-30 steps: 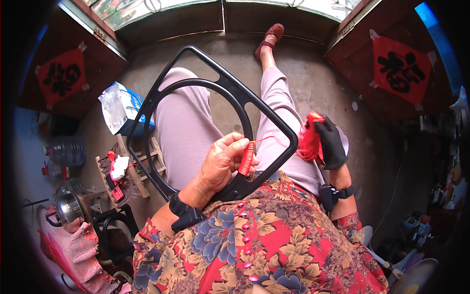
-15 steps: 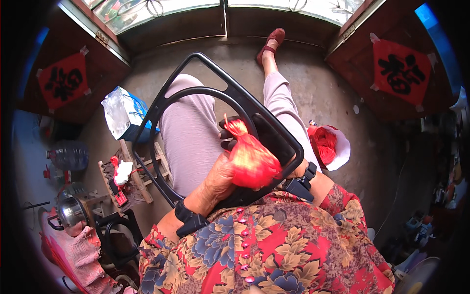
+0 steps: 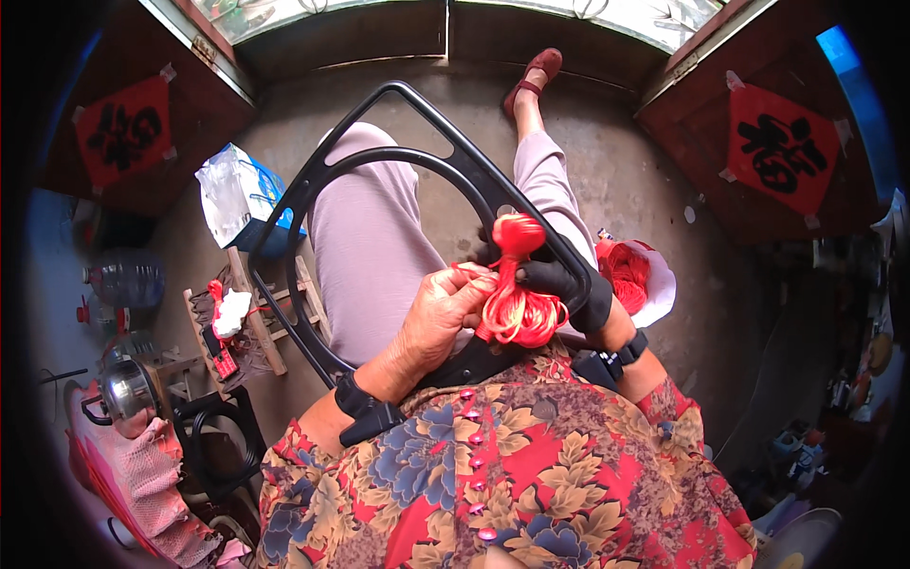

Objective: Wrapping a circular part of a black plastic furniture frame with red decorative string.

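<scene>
A black plastic frame [image 3: 464, 156] with a large round opening lies tilted across my lap. Above its right side is a skein of shiny red cord [image 3: 523, 318], drawn in at the waist, with a round bulge on top and loose loops below. My bare left hand [image 3: 438, 313] pinches a strand of cord at the left of the waist. In a dark glove, my right hand [image 3: 569, 284] grips the skein by that waist from the right; some of its fingers are hidden behind the cord.
Right of my leg stands a white bag [image 3: 659, 284] with more red cord inside. To the left are a blue and white box [image 3: 251, 204], a small wooden stool [image 3: 248, 313] with red cord and white stuff on it, a metal pot [image 3: 131, 398] and plastic bottles.
The skein has turned from hanging bunched at an angle to standing upright, its loops now lower. My gloved right hand has come round to its right side; my left now pinches a strand.
</scene>
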Demonstrator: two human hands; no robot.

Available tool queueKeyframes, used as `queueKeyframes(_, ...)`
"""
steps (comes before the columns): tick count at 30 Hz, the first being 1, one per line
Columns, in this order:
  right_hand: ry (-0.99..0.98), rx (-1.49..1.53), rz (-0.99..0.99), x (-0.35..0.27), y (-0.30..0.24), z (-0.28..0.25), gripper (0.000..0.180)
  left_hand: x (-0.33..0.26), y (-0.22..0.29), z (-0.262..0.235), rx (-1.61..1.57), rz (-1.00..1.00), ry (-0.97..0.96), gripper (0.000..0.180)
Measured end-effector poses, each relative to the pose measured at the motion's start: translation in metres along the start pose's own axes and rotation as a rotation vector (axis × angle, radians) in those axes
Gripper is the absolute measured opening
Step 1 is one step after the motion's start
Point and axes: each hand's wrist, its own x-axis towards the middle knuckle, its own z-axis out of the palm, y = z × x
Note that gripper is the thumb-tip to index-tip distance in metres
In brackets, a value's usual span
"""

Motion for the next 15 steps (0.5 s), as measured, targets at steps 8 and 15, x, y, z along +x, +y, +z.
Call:
queueKeyframes(8,0.349,0.438,-0.013,-0.051,0.04,-0.038,0.046,0.003,0.008,0.004,0.082,-0.072,-0.037,0.017)
queueKeyframes(15,0.399,1.09,-0.493,-0.096,0.019,-0.075,0.031,0.002,0.011,0.008,0.02,-0.202,-0.06,0.02)
